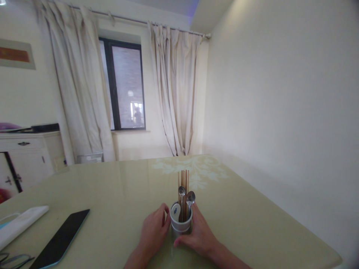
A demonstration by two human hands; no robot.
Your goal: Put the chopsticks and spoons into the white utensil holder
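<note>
A silver-grey utensil cup (181,226) stands upright on the glossy table near its front. Several wooden chopsticks (183,179), two metal spoons (190,197) and a white ceramic spoon (175,212) stick up out of it. My right hand (200,231) is wrapped around the cup's right side, thumb across the front and fingers behind. At the cup's left, my left hand (155,229) has its fingers curled and close together, the fingertips at or very near the rim. Whether they press on the cup is hard to see.
To the left lie a black flat device (63,237) with a light-blue edge, a white power strip-like bar (24,226) and a pair of glasses (17,259). The table (117,194) runs along a wall on the right. A white cabinet (28,157) stands at the far left.
</note>
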